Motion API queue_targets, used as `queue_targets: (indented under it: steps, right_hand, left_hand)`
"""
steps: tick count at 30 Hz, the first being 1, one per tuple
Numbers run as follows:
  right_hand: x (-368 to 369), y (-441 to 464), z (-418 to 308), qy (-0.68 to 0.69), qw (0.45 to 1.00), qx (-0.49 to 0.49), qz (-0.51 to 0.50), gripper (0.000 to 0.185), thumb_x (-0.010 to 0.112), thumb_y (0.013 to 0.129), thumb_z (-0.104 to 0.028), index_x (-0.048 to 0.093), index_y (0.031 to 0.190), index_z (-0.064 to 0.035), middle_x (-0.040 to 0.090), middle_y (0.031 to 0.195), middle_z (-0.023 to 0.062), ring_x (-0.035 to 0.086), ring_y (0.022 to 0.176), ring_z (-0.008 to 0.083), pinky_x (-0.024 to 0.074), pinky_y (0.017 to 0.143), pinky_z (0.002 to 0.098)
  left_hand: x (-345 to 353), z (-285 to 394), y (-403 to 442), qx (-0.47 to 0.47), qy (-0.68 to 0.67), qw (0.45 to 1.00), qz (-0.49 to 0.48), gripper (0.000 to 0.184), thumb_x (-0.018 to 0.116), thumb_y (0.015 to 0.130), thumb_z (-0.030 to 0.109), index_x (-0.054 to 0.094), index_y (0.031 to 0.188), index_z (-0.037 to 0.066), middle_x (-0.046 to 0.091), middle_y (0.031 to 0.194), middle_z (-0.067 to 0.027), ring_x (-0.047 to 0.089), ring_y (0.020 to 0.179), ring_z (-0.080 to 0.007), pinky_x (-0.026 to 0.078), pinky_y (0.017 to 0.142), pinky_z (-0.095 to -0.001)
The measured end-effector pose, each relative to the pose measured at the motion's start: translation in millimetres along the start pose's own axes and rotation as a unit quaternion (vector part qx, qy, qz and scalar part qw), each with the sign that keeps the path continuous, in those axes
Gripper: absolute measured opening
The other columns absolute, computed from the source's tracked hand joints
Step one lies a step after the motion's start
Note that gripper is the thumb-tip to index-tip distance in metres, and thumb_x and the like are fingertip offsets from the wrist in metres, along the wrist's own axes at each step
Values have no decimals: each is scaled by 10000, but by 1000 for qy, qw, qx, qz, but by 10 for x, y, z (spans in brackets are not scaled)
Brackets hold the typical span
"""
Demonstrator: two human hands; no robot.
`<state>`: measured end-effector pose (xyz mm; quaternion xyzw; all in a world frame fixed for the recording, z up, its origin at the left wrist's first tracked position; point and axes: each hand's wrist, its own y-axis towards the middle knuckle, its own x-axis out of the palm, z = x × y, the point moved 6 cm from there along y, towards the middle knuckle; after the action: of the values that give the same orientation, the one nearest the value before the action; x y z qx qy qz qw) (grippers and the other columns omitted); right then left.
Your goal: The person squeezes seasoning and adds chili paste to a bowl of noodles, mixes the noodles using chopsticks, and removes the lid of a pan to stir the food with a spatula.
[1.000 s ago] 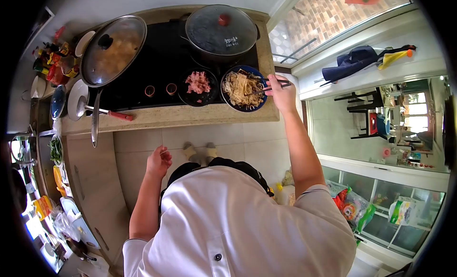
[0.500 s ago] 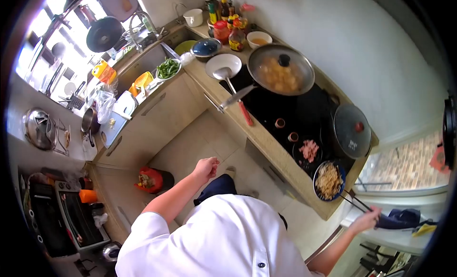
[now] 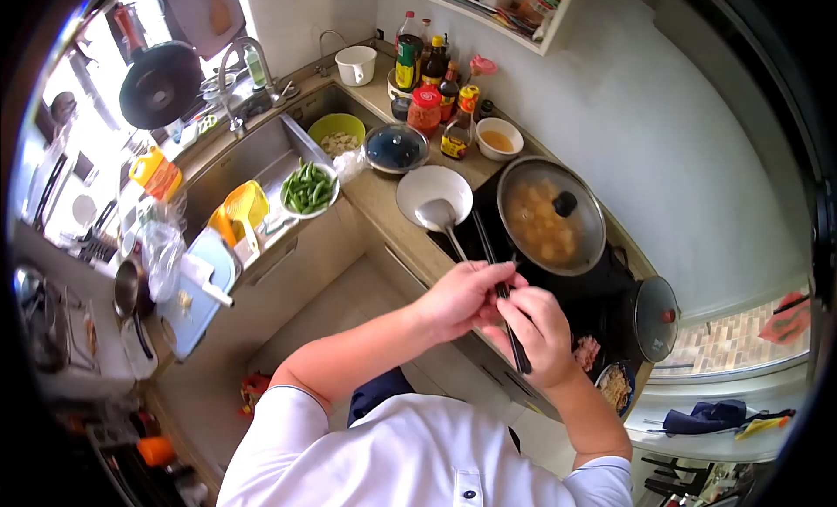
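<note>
My two hands meet over the front edge of the stove counter. My right hand point(image 3: 539, 334) is closed around dark chopsticks point(image 3: 520, 348), which slant up toward the stove. Fingers of my left hand point(image 3: 460, 302) pinch the same chopsticks from the other side; exactly how they grip is partly hidden. Beyond them sits a lidded pan point(image 3: 547, 212) with yellowish chunks under the glass. A spatula point(image 3: 438, 216) rests in a white bowl point(image 3: 425, 182) to the left. Right of my hands are pink meat pieces point(image 3: 586, 353) and a blue-rimmed bowl of shredded food point(image 3: 615, 387), partly covered by my forearm.
A second lidded pot point(image 3: 654, 319) stands at the right end of the stove. Sauce bottles point(image 3: 433, 64) line the back corner. By the sink point(image 3: 228, 177) are green peppers point(image 3: 309, 189) and a knife point(image 3: 207, 280) on a blue cutting board point(image 3: 196, 319).
My right hand has brought the chopsticks from the shredded-food bowl to the middle. My left hand has risen from over the floor to meet them. The view has shifted toward the sink.
</note>
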<state>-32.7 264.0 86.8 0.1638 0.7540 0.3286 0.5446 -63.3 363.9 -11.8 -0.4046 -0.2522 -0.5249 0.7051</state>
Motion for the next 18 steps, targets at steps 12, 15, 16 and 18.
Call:
queue_targets:
  steps: [12,15,16,18]
  right_hand:
    - [1425,500,1659,370,688,622,57,254,586,924,-2,544,1149,107,648,915,118,665,701,167,570,654,286]
    - [1385,414,1739,358,655,656,110,223,537,947,-17,512,1139,94,634,860,132,685,685,215,591,617,322]
    - [1357,395,1683,358,651,659,119,203,530,953,-25,515,1124,84,635,859,128,688,692,216,591,630,325]
    - [1288,390,1564,356,639,670,125,173,519,961,-35,523,1103,63,638,861,119,694,710,217,589,661,333]
  left_hand:
    - [-1076,1645,1142,56,375,925,23,340,598,955,313,686,916,-13,638,744,-18,529,558,-78,441,514,-244]
    - [-2033,2393,1739,300,406,837,210,481,730,844,394,633,1022,-43,632,751,-90,571,624,-161,485,567,-302]
    - [-2306,2717,1773,296,500,737,346,635,798,762,351,553,1196,-42,620,964,-162,606,829,-253,517,732,-352]
    - [-2762,3116,2139,338,596,595,420,1043,896,575,354,351,1359,-65,492,1241,-268,500,1151,-396,422,1001,-430]
